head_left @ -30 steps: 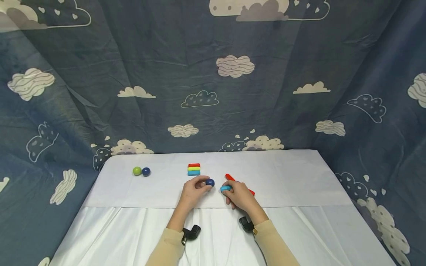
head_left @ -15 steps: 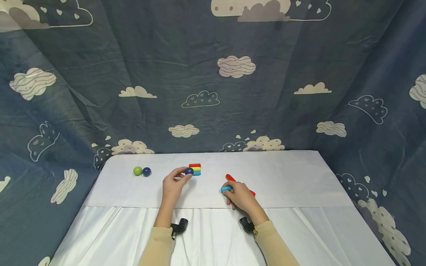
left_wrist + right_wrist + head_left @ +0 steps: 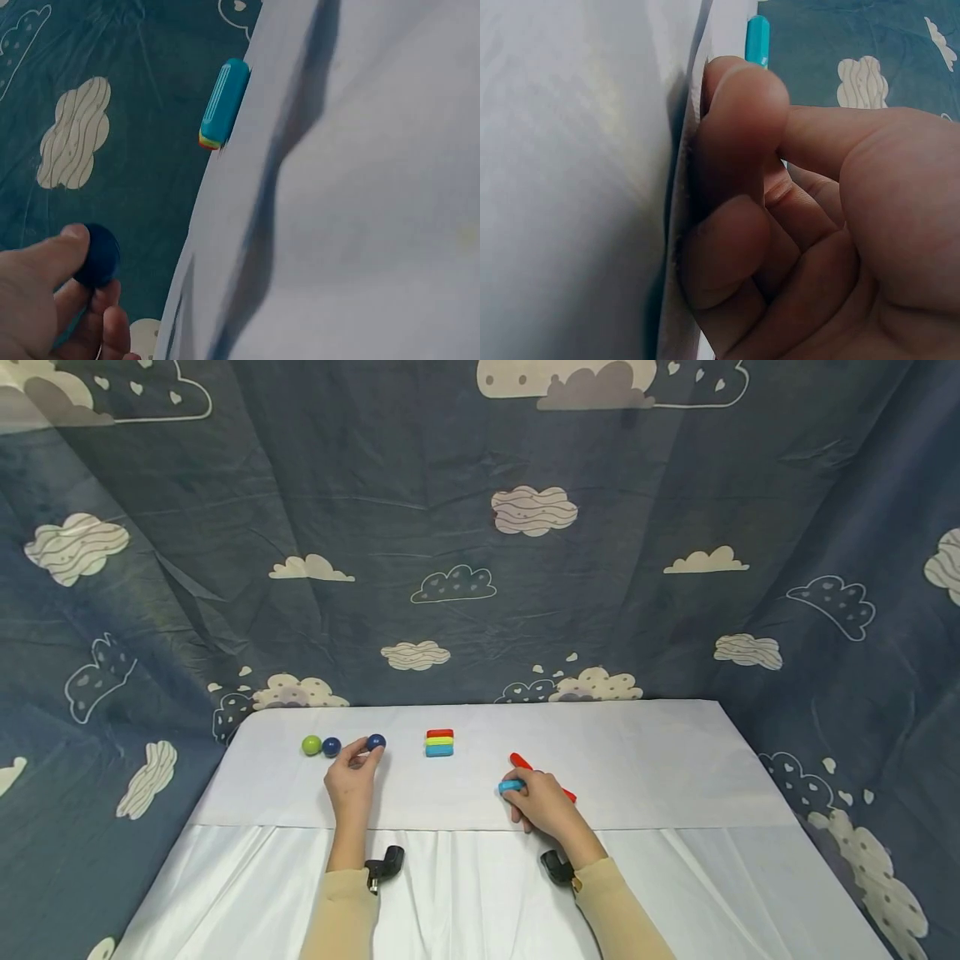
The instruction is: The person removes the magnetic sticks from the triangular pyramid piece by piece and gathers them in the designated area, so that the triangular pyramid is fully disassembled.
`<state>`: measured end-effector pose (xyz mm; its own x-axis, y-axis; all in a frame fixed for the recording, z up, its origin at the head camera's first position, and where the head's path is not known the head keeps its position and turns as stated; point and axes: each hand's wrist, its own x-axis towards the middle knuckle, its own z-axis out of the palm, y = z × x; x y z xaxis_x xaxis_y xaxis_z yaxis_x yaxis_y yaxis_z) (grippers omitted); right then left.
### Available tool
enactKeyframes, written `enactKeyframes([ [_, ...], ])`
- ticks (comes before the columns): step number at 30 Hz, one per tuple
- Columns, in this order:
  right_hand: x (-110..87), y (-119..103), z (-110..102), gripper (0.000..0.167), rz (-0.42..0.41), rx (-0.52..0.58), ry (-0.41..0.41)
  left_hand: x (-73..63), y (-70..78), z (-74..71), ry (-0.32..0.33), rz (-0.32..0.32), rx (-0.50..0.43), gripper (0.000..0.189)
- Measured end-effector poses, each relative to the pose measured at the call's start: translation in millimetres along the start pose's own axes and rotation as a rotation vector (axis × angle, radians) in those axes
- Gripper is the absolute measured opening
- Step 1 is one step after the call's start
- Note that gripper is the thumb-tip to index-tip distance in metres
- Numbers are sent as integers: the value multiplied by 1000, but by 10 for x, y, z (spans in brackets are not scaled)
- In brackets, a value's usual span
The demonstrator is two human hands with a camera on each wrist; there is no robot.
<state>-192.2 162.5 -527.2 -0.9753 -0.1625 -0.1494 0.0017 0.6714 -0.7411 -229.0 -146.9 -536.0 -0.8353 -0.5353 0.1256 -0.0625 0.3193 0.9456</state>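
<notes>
My left hand [image 3: 350,785] pinches a dark blue ball [image 3: 376,742] between thumb and fingers, at the left part of the white table. The same ball [image 3: 101,256] shows at the fingertips in the left wrist view. Left of it sit a second dark blue ball [image 3: 331,747] and a green ball [image 3: 311,745], side by side. My right hand [image 3: 546,802] holds a short light blue bar [image 3: 511,785] by thumb and fingers, low over the table. A red stick [image 3: 520,761] lies slantwise behind that hand, its middle hidden.
Red, yellow and light blue bars [image 3: 439,750] lie together between the hands, farther back on the white-covered table [image 3: 645,760]. A dark cloth with clouds [image 3: 360,610] hangs behind and at both sides. Each wrist wears a small black camera.
My left hand has carried the dark blue ball leftward, past the coloured bars, toward the other two balls. My right hand stays in place with the light blue bar.
</notes>
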Motion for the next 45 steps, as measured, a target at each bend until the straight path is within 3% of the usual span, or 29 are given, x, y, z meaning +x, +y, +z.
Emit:
enactKeyframes([
  [12, -6, -3, -6, 21, -3, -5, -12, 41, -80, -76, 154, -47, 78, 33],
  [16, 0, 1, -4, 20, -2, -7, -11, 38, -100, -94, 172, -71, 99, 37],
  [35, -9, 10, 15, 18, -3, 14, -6, 90, -196, -59, 275, -22, 146, 31],
  [45, -6, -6, -4, 17, -11, 4, 2, 104, -139, -74, 274, -48, 133, 33],
])
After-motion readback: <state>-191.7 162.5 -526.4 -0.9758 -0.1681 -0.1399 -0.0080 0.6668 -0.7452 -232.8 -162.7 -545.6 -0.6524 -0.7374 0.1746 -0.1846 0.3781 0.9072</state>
